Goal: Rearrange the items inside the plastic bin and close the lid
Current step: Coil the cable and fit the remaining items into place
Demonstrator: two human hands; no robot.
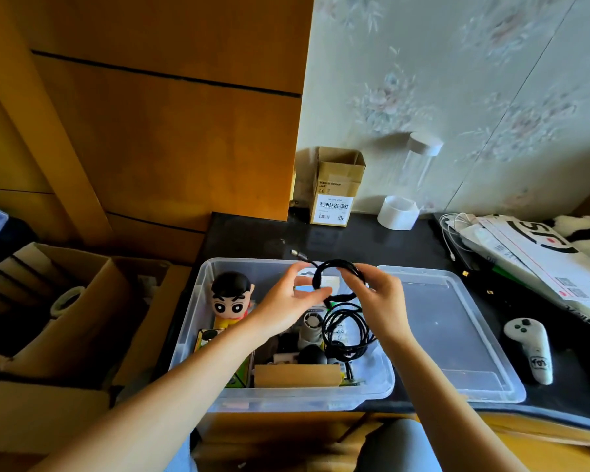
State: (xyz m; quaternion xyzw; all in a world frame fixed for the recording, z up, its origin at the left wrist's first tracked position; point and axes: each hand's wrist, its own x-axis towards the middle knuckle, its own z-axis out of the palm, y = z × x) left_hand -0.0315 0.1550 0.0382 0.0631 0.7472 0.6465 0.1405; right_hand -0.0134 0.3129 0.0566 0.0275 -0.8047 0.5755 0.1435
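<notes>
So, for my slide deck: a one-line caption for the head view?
Both hands coil a black cable above the open plastic bin, lid beside it.

I see a pale wall with flower pattern [457, 97], orange-brown wooden furniture panels [167, 114] at left, and a dark glossy counter [338, 240] in soft daylight.

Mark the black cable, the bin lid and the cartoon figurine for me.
black cable [346, 330], head view, hanging loops.
bin lid [457, 338], head view, flat centre panel.
cartoon figurine [230, 298], head view, face.
</notes>
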